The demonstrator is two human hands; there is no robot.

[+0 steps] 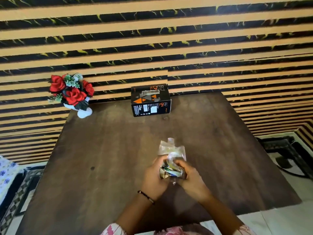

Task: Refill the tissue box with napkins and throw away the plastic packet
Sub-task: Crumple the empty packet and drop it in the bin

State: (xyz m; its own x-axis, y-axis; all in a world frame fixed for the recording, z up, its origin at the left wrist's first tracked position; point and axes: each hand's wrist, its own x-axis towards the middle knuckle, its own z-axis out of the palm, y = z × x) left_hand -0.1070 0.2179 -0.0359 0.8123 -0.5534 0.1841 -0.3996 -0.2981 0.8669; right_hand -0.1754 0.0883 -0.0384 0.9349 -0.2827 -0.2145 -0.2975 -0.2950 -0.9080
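Dark wooden table (pixel 118 150): bare where I work. Tissue box (pixel 150 100): black, orange and grey triangles, slot on top, at the far edge; lettering too small to read. Plastic packet (pixel 171 160): clear, crumpled, printed scraps inside, held above the table. My left hand (pixel 155 177) and right hand (pixel 189 177): fingers closed round its lower half.

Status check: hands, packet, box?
Both hands crumpling plastic packet over table. Tissue box at far edge, untouched. Nothing in the way.
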